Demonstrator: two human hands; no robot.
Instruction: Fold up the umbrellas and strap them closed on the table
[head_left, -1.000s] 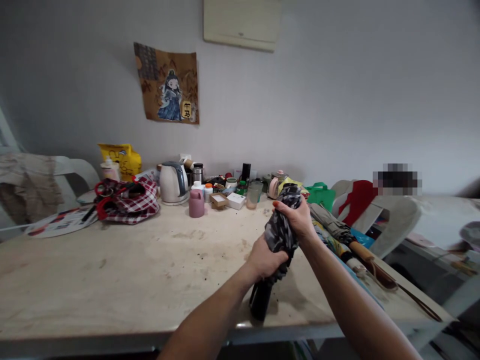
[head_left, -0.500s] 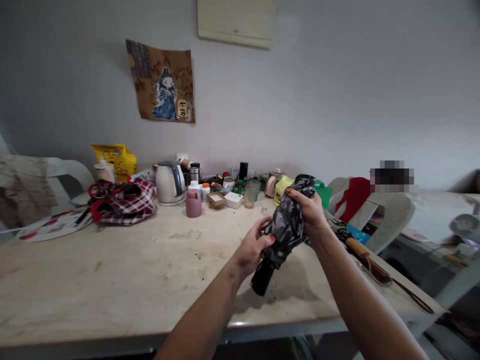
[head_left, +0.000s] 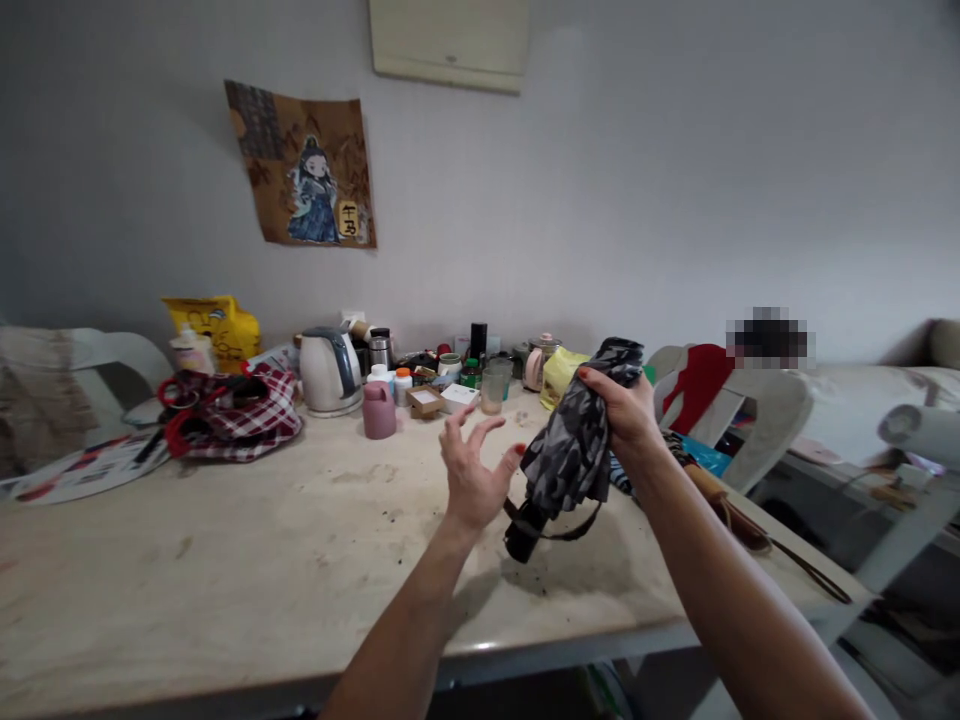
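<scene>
The umbrella (head_left: 566, 450) is covered in creased, matt cloth and fitted with a smooth black handle (head_left: 520, 543), seemingly of plastic. The bench (head_left: 300, 560) is smooth-topped, dulled by stains, with gloss seen along its front edge. Smooth plastic is shown by the kettle (head_left: 321, 372), shiny metal by the flask (head_left: 381, 352), checked cloth by the bag (head_left: 259, 418), matt card by the open box (head_left: 425, 403) and paper by the poster (head_left: 262, 195).
</scene>
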